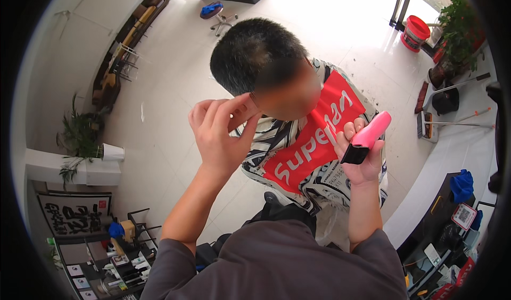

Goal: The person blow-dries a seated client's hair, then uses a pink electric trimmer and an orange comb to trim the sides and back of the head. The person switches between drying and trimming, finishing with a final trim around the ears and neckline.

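A seated person with short dark hair [255, 48] is in front of me, draped in a patterned barber's cape [331, 180] with a red panel. My left hand [225, 130] is raised at the side of the person's head, its thumb and fingertips brought near each other beside the ear area. Whether something thin is pinched there, I cannot tell. In my right hand [361, 152], over the cape, is a pink hair clipper [371, 130] with a black guard comb [354, 154] pointing down and left. The clipper does not touch the head.
A wheeled stool [211, 9] stands behind the person, with a red bucket [415, 32] at the upper right. Brooms and a dustpan [426, 124] lean at the right. A black counter [423, 216] is at lower right, a supply shelf [92, 256] at lower left.
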The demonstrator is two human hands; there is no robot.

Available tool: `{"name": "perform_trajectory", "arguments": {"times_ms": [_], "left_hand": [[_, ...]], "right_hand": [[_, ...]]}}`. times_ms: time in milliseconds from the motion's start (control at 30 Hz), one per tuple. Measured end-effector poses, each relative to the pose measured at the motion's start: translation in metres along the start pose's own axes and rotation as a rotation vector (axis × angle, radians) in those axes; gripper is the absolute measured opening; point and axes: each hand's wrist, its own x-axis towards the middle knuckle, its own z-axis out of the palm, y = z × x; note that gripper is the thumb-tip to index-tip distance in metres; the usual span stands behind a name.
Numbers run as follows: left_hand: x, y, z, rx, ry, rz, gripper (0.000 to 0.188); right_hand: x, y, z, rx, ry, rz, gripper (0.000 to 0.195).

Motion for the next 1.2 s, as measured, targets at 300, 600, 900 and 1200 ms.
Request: {"name": "perform_trajectory", "arguments": {"times_ms": [300, 600, 900, 1200], "left_hand": [[0.009, -0.004, -0.003, 0.013, 0.046, -0.043, 0.04], [-0.017, 0.016, -0.002, -0.355, 0.193, -0.277, 0.042], [-0.026, -0.001, 0.019, -0.11, -0.062, -0.039, 0.043], [-0.016, -0.012, 0.011, -0.095, -0.029, -0.042, 0.046]], "right_hand": [[0.0, 0.0, -0.009, -0.062, 0.031, -0.008, 0.053], [0.007, -0.014, -0.013, -0.121, -0.004, -0.022, 0.054], [0.039, -0.02, -0.021, -0.202, -0.077, -0.067, 0.055], [0.059, -0.009, -0.028, -0.247, -0.082, -0.043, 0.053]]}}
